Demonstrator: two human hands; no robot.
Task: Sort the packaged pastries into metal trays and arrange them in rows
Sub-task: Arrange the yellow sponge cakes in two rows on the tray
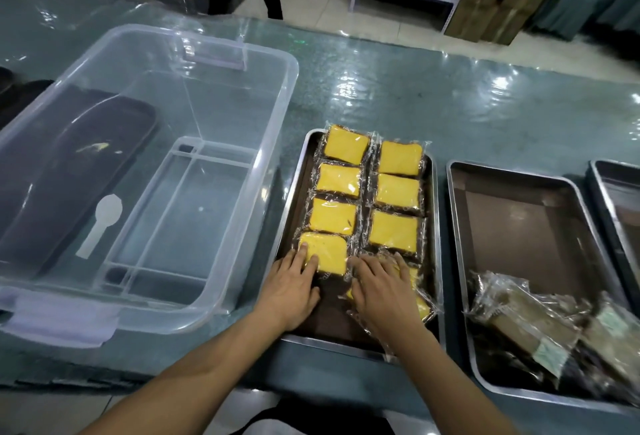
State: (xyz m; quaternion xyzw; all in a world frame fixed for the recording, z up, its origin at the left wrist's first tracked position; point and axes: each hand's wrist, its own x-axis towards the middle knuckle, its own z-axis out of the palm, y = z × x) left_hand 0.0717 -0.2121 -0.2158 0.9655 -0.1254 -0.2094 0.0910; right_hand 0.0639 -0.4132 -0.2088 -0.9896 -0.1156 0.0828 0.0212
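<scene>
Hands arranging wrapped yellow cakes in a metal tray [294, 192]

Left hand [292, 284] is pressing flat, fingers straight, on the nearest left-row cake [327, 251]; right hand [379, 284] is lying flat over the right-row cake [420, 303].

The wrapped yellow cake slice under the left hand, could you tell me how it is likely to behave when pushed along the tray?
The yellow cake slice looks soft and spongy, so hard pressing would probably dent it. Its glossy clear wrapper should likely slide easily on the metal tray. Lying flat under the left hand, it seems unlikely to tip or roll.
</scene>
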